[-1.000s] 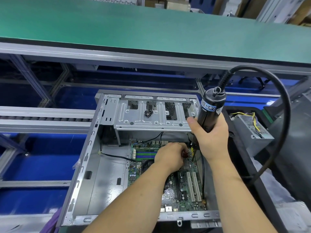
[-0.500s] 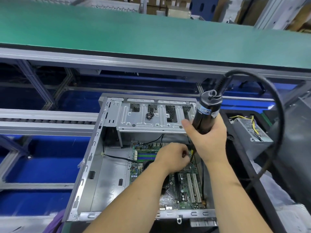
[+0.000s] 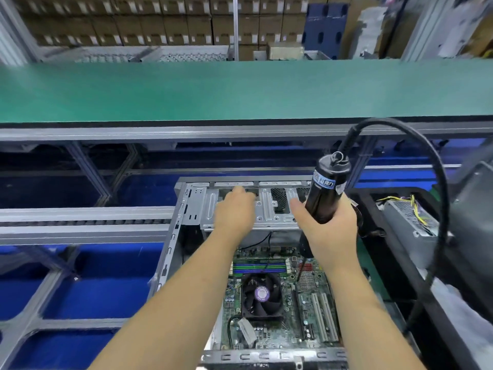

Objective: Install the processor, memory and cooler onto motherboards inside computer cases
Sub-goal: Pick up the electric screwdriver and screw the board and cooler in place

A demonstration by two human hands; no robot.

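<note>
The left hand (image 3: pixel 234 209) lies flat, fingers straight, on the drive cage (image 3: pixel 266 209) of the computer case (image 3: pixel 170 252): stiff sheet steel, probably heavy, best held by its frame. Below sits the fragile motherboard (image 3: pixel 306 303) with its cooler (image 3: pixel 262 295). The right hand (image 3: pixel 326 225) has its grip wrapped around the electric screwdriver (image 3: pixel 325 193)

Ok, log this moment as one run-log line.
left hand: open, on drive cage | right hand: grips electric screwdriver | cooler fan: seated on motherboard
</note>
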